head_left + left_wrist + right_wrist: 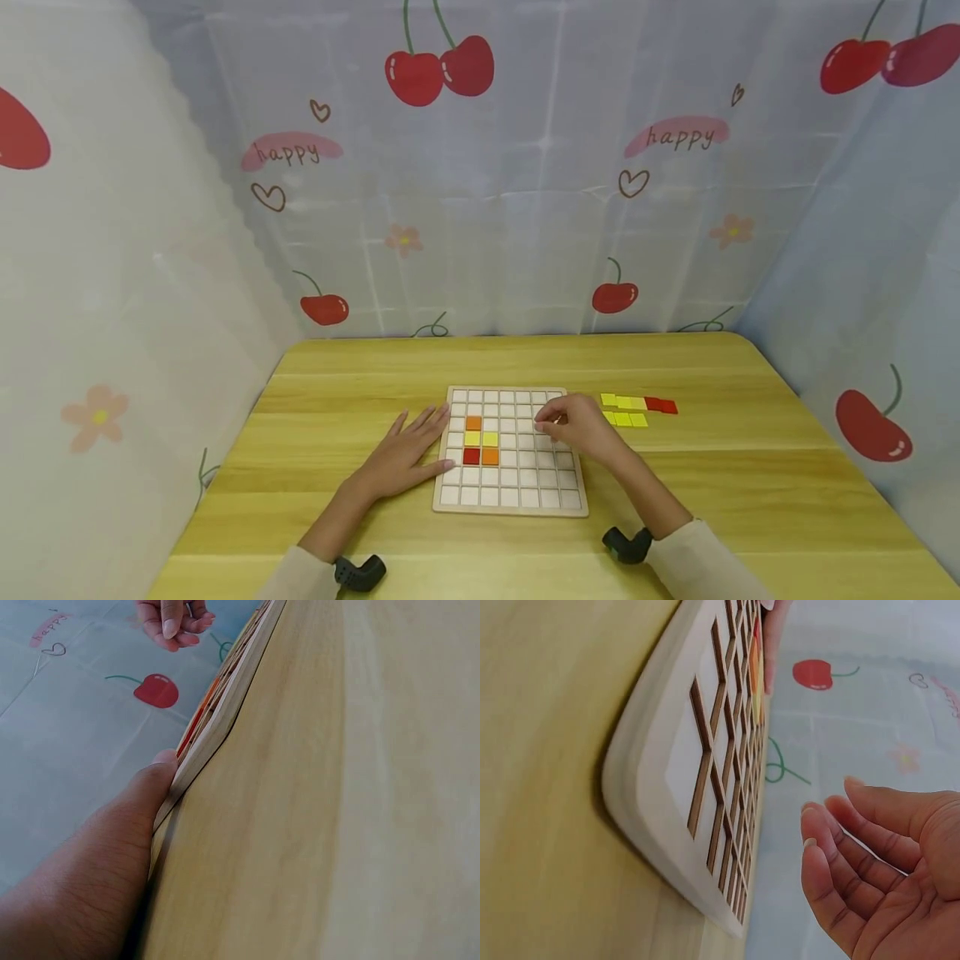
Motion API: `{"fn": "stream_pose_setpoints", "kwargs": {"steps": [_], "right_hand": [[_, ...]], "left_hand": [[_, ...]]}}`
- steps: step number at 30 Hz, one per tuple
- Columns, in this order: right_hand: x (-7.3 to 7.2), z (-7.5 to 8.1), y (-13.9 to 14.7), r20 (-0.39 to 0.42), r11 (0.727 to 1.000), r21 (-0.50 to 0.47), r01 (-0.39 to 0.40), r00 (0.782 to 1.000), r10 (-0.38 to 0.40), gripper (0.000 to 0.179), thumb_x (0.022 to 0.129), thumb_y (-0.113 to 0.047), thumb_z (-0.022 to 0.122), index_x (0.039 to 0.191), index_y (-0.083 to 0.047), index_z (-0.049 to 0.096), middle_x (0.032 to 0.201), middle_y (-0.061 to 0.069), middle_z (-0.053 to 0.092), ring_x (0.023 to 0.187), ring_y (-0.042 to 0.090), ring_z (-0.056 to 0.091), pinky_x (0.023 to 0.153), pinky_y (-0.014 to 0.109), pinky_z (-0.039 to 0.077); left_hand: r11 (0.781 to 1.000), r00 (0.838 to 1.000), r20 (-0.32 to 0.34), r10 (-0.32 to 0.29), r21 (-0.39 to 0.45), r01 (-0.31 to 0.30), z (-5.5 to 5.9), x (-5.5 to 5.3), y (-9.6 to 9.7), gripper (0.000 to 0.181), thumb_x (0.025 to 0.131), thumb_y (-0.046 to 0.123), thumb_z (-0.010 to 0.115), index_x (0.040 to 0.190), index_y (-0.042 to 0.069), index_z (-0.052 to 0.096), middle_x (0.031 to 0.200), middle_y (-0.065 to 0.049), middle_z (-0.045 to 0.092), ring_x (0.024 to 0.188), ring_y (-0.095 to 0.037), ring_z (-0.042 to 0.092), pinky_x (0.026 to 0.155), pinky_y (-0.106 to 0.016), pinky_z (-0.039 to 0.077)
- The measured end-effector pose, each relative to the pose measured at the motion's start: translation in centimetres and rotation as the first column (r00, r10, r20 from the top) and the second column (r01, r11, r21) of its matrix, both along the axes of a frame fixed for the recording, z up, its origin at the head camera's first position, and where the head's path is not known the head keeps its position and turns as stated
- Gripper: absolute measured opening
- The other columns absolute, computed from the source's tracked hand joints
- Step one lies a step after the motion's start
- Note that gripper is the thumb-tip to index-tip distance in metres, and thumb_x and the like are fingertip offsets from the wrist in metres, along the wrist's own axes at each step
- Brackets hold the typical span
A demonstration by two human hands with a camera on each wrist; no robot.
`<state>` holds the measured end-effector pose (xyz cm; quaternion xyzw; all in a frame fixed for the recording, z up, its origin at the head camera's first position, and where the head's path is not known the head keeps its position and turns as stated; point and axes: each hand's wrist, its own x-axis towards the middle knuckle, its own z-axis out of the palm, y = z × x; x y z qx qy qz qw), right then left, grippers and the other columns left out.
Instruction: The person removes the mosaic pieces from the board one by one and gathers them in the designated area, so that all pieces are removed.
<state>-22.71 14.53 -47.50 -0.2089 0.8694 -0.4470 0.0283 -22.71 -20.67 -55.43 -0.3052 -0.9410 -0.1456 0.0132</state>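
A square wooden grid board (pixel 510 512) with white cells lies on the table. Toward its left side sit an upper orange tile (pixel 473 423), two yellow tiles (pixel 490 439), a red tile (pixel 471 457) and a lower orange tile (pixel 491 457). My left hand (pixel 401 458) rests along the board's left edge, fingers spread and thumb at the rim, as the left wrist view also shows. Above the board's right part hovers my right hand (pixel 581 423). In the right wrist view its fingers (pixel 847 855) are loosely bent, thumb apart from them, with nothing visible between.
Right of the board, beyond my right hand, lie two rows of tiles: yellow tiles (pixel 622 402) with red tiles (pixel 661 405) at the end, and a nearer yellow row (pixel 630 420) partly hidden by the hand. Black devices (pixel 362 573) sit at both wrists. Patterned curtains (pixel 510 208) surround the table.
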Motion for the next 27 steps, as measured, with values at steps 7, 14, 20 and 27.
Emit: {"fn": "stream_pose_setpoints", "kwargs": {"steps": [7, 14, 20, 27], "right_hand": [[0.3, 0.0, -1.5, -0.012, 0.999, 0.021, -0.041, 0.999, 0.041, 0.005, 0.093, -0.006, 0.074, 0.094, -0.002, 0.076, 0.085, 0.01, 0.073, 0.064, 0.027, 0.068, 0.055, 0.026, 0.053], [-0.1, -0.2, -3.7, -0.007, 0.995, 0.036, -0.088, 0.996, 0.089, 0.005, 0.094, -0.008, 0.073, 0.092, -0.005, 0.076, 0.085, 0.008, 0.073, 0.063, 0.018, 0.066, 0.057, 0.026, 0.054], [-0.5, -0.4, -5.1, -0.023, 0.994, 0.061, -0.094, 0.995, 0.095, 0.005, 0.091, -0.006, 0.075, 0.092, -0.002, 0.077, 0.082, 0.003, 0.072, 0.063, 0.013, 0.063, 0.057, 0.025, 0.053], [-0.7, -0.6, -6.1, 0.06, 0.993, 0.063, -0.102, 0.993, 0.098, 0.007, 0.092, 0.001, 0.072, 0.097, 0.003, 0.076, 0.082, 0.008, 0.071, 0.061, 0.023, 0.068, 0.055, 0.026, 0.054]], "left_hand": [[1.0, 1.0, 0.0, -0.015, 0.007, 0.015, 0.1, 0.0, 0.4, 0.089, 0.099, 0.072, 0.037, 0.165, 0.017, 0.013, 0.17, 0.001, 0.014, 0.156, -0.022, 0.013, 0.122, -0.06, 0.003], [1.0, 1.0, -0.002, 0.001, 0.025, 0.0, 0.4, 0.1, -0.1, 0.089, 0.098, 0.072, 0.04, 0.164, 0.017, 0.017, 0.169, 0.002, 0.015, 0.155, -0.021, 0.014, 0.122, -0.06, 0.005], [1.0, 1.0, 0.008, 0.009, 0.019, -0.009, 0.3, 0.0, -0.2, 0.089, 0.098, 0.073, 0.04, 0.164, 0.018, 0.017, 0.169, 0.004, 0.014, 0.156, -0.019, 0.013, 0.123, -0.059, 0.004], [1.0, 1.0, 0.025, 0.013, 0.007, -0.014, 0.1, -0.1, -0.1, 0.089, 0.097, 0.074, 0.037, 0.164, 0.02, 0.015, 0.17, 0.007, 0.011, 0.156, -0.017, 0.01, 0.123, -0.057, 0.003]]}}
